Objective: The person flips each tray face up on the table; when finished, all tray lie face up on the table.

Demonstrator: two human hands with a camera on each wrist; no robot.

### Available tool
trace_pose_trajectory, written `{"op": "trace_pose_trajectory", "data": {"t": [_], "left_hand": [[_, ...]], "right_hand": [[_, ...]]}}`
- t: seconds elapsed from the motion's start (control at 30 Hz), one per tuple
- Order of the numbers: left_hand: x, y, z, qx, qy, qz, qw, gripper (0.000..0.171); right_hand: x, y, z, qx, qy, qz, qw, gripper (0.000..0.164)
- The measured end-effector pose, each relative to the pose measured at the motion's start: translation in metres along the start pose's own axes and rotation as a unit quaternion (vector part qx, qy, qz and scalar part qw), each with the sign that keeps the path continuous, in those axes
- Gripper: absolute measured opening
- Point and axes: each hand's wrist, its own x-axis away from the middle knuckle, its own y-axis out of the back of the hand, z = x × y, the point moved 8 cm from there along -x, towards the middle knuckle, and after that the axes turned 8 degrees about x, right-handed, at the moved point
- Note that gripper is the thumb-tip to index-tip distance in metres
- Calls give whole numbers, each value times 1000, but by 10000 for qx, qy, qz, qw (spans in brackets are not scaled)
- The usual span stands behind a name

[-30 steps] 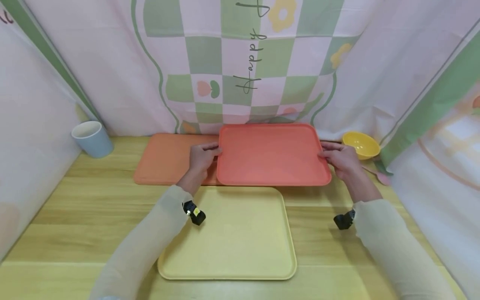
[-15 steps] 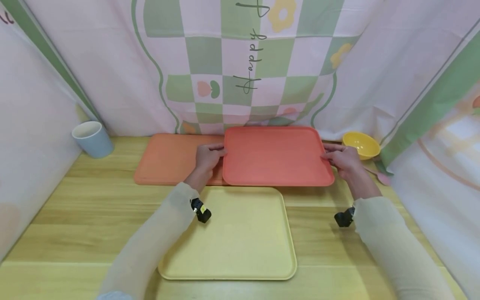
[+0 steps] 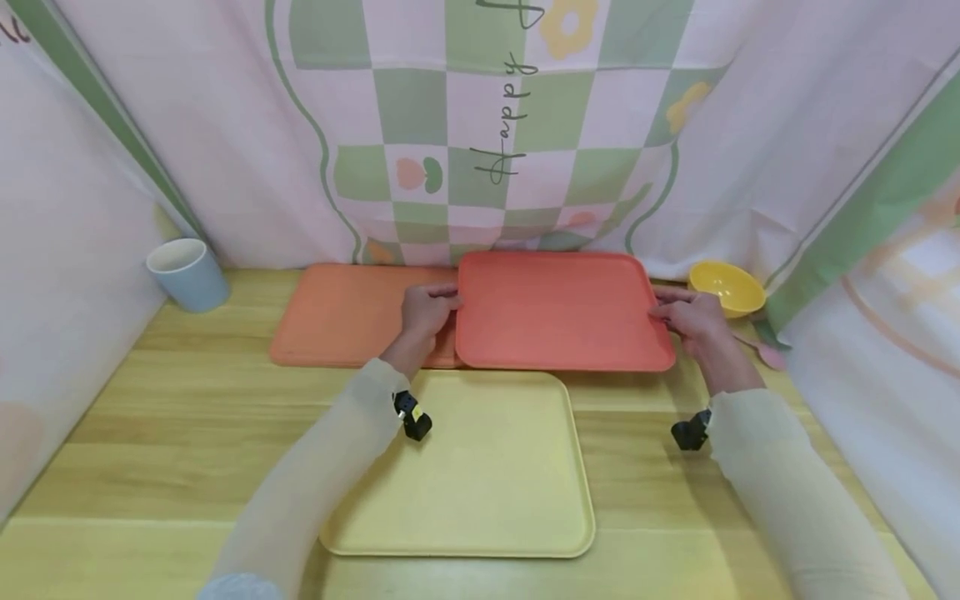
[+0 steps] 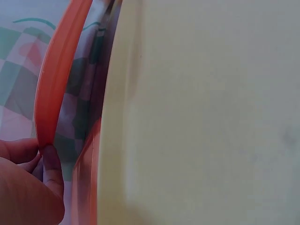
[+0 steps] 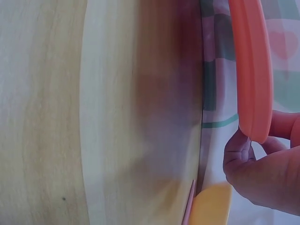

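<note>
I hold the coral-red rectangular plastic tray near the tabletop's far edge, left hand and right hand fingers pinching its short rims. A loose pinch could drop it onto the paler orange tray underneath.

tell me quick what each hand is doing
Left hand: grips the red tray by its left edge.
Right hand: grips the same tray's right edge.

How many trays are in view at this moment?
3. A red tray is held at its side edges by the left hand and right hand; an orange tray lies partly beneath it; a yellow tray lies nearest the person. Others could be hidden underneath.
</note>
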Motion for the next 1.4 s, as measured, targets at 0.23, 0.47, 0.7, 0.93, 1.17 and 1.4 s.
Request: {"op": "trace_pose_trajectory", "data": {"t": [0.23,0.47,0.7,0.93,1.17,1.4], "left_hand": [[0,-5,1,-57,4,18,10000,23],[-2,-9,6,-246,63,-3,9997,23],[-3,-14,10,-375,-20,77,9993,24],[-1,-18,13,-532,72,184,9984,27],[-3,-24,13,-642,-32,261,9976,28],[-8,-28,16,-940,24,276,9952,29]], "right_hand": [[-2,2,-5,205,-93,-70,9997,58],[-5,6,-11,360,-276,-108,9989,61],[-6,8,-18,482,-305,-168,9982,61],[-7,9,-25,701,-411,-164,9966,60],[-13,12,-29,1001,-487,-314,9933,58],[-18,14,-36,695,-500,-267,9960,62]]}}
